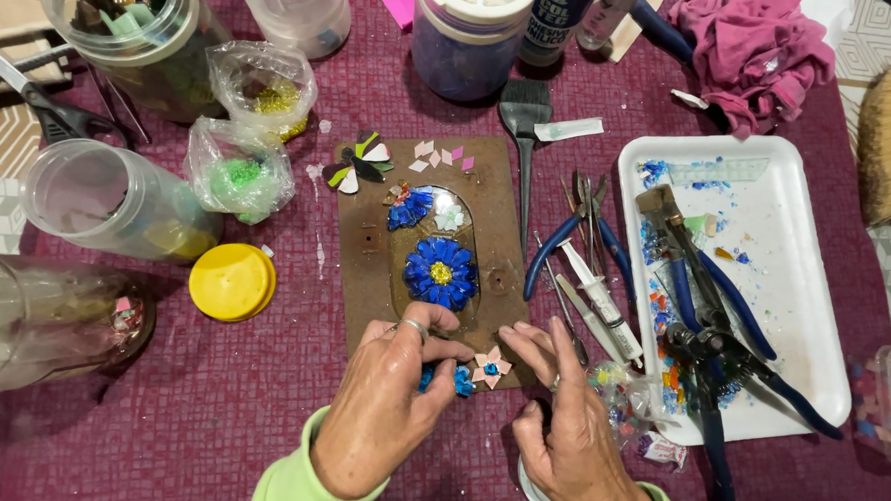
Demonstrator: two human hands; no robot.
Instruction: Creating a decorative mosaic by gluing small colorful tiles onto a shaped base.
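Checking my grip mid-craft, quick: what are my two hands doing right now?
Left hand: fingers curled shut on small blue pieces.
Right hand: fingertips pinched beside the pink flower piece; whether it holds anything cannot be told.
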